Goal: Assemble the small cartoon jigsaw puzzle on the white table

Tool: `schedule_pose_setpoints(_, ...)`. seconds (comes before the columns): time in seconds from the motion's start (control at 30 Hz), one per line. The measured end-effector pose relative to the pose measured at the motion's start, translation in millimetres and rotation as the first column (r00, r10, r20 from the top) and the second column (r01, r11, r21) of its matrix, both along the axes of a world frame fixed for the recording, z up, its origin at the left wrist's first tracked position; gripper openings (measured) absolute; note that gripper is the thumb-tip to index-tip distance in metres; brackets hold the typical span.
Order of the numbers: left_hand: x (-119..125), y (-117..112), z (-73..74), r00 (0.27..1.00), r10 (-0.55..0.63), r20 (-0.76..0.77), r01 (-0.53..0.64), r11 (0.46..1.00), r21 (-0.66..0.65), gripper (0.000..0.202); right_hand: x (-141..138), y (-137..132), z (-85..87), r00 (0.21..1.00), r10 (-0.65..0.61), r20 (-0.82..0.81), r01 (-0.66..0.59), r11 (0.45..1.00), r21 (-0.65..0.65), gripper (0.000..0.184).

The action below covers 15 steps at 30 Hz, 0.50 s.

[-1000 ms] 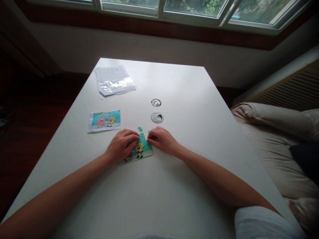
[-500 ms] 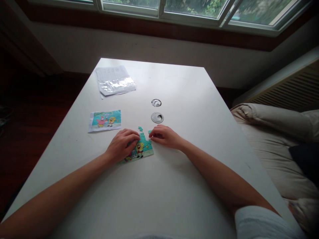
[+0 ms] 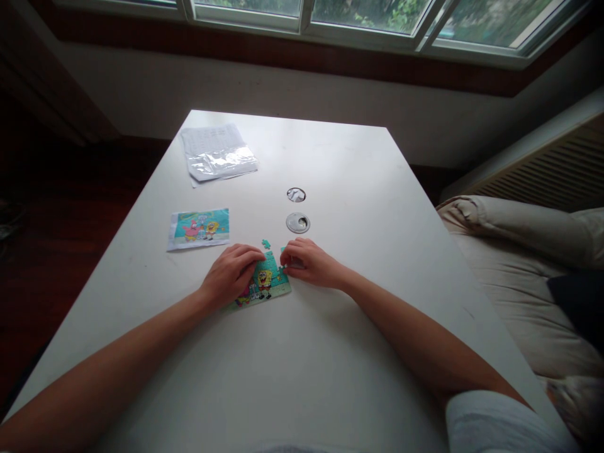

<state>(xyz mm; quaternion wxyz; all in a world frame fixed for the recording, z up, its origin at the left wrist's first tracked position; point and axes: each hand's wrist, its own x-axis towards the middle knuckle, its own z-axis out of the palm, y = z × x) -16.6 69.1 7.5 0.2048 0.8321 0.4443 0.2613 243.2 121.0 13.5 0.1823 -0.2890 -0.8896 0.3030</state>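
A partly assembled jigsaw puzzle (image 3: 268,284) with a yellow cartoon figure on teal lies flat on the white table. My left hand (image 3: 231,270) rests over its left side, fingers curled onto the pieces and hiding part of the picture. At the puzzle's upper right edge, my right hand (image 3: 312,263) has thumb and fingertips pinched together, apparently on a small teal puzzle piece mostly covered by the fingers. Just above the puzzle lies one loose teal piece (image 3: 266,244), apart from both hands.
A picture sheet (image 3: 202,228) with the same cartoon figures lies left of the puzzle. Farther back are papers in a clear plastic sleeve (image 3: 219,154). Beyond my right hand are a round grey cap (image 3: 297,223) and a round table hole (image 3: 296,195). A beige couch (image 3: 500,270) stands at right.
My right hand has shifted slightly down and left along the puzzle's edge, its fingertips pinching closer. The left hand has stayed nearly still.
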Motion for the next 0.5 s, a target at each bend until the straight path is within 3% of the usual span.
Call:
schedule_pose_setpoints(0.23,0.2,0.1,0.0,0.999,-0.008,-0.032,0.008,1.000,0.013,0.021,-3.6,-2.2,-3.7,0.988,-0.103,-0.112,0.075,0.971,-0.228,0.003)
schedule_pose_setpoints(0.5,0.8,-1.4,-1.9,0.992,-0.059,-0.111,0.068,0.995,0.073,0.019,-9.8,-9.3,-6.7,0.951,-0.279,-0.133,0.237,0.935,-0.265,0.011)
